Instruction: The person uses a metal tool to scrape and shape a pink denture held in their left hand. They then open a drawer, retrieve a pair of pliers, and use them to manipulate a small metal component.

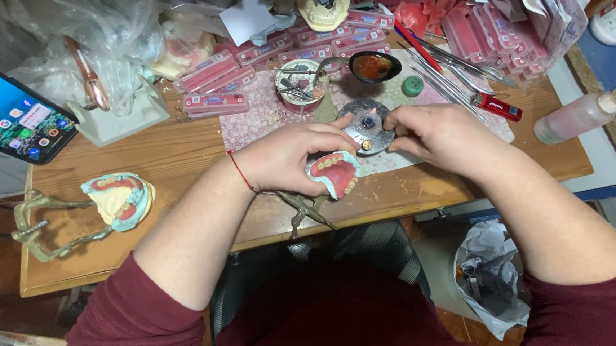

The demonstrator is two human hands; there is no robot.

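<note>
My left hand (289,156) grips a pink wax denture with a row of teeth on a pale green base (335,173), mounted on a brass articulator frame (303,211) that hangs below the desk edge. My right hand (439,133) is closed on a thin instrument whose tip sits at the small round spirit burner (367,125) between both hands. A small flame shows at the burner's top.
A second denture model on an articulator (118,201) lies at the left. A phone (3,107) leans at far left. Pink tooth-card boxes (214,75), a spoon of orange wax (373,66), metal tools (452,65), a red lighter (497,107) and a squeeze bottle (582,114) crowd the back and right.
</note>
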